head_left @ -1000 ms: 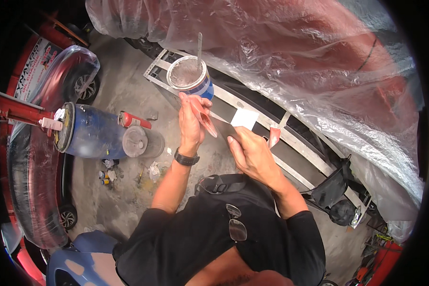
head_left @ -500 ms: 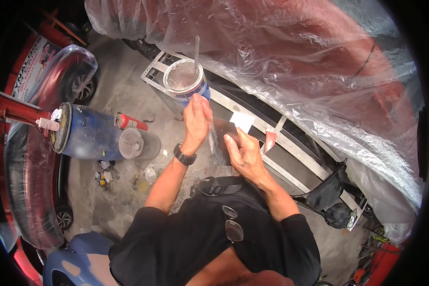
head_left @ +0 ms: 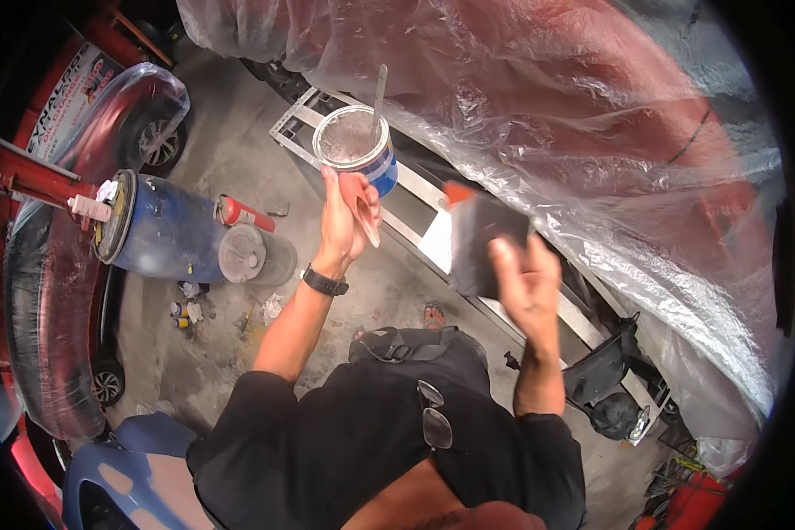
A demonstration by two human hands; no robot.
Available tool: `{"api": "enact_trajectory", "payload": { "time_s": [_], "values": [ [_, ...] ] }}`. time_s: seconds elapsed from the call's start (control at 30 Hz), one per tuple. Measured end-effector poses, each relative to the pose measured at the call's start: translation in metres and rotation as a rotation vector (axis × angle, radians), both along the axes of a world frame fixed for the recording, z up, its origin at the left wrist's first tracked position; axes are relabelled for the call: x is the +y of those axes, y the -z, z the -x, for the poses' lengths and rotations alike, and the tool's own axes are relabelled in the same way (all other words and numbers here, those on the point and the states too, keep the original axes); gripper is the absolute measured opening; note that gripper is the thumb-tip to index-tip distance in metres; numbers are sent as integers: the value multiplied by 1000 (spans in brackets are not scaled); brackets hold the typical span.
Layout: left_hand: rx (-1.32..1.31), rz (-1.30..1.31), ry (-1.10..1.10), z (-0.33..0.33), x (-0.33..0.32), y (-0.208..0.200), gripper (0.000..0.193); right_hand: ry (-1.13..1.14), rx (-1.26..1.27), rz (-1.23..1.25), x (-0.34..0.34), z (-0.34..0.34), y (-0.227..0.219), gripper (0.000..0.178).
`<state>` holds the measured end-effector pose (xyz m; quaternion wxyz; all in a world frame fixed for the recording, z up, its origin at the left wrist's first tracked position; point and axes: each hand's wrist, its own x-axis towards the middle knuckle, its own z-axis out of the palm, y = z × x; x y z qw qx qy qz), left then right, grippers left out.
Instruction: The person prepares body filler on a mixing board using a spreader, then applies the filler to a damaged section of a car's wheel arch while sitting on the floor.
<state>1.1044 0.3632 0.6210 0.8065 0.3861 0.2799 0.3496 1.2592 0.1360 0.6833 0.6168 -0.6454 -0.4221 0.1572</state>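
Observation:
In my left hand (head_left: 337, 221) is a thin red spreader (head_left: 357, 201), held with the fingers curled round it, just below a blue tin (head_left: 380, 170). The tin stands on a metal frame; greyish-pink paste and an upright stirring stick (head_left: 379, 97) are in it. My right hand (head_left: 530, 287), blurred by motion, grips a dark flat rectangular plate (head_left: 490, 243) by its near edge. An orange-red piece (head_left: 458, 193) shows at the plate's far left corner; whether it is attached is unclear. A white sheet (head_left: 435, 243) lies on the frame, partly behind the plate.
The pale metal frame (head_left: 406, 187) runs diagonally beside a red vehicle under plastic sheeting (head_left: 556, 106). A black bag (head_left: 602, 362) hangs at its near end. To the left are a blue drum (head_left: 172, 225), a red fire extinguisher (head_left: 243, 212) and a lidded bucket (head_left: 243, 256).
My right hand has swung away to the right with the dark plate, apart from my left hand. My left hand has turned, showing the red spreader more plainly.

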Motion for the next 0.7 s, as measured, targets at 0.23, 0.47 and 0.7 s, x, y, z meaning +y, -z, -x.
{"api": "enact_trajectory", "payload": {
  "time_s": [0.23, 0.47, 0.7],
  "values": [
    [-97, 40, -4, -4, -4, -20, 61, -193, 198, -4, 26, 23, 16, 18],
    [-96, -85, -20, -13, -9, -24, 60, -212, 139, -40, 34, 25, 5, 14],
    [230, -495, -59, -10, -15, -29, 64, -135, -490, 36, 42, 34, -12, 17]
  ]
}}
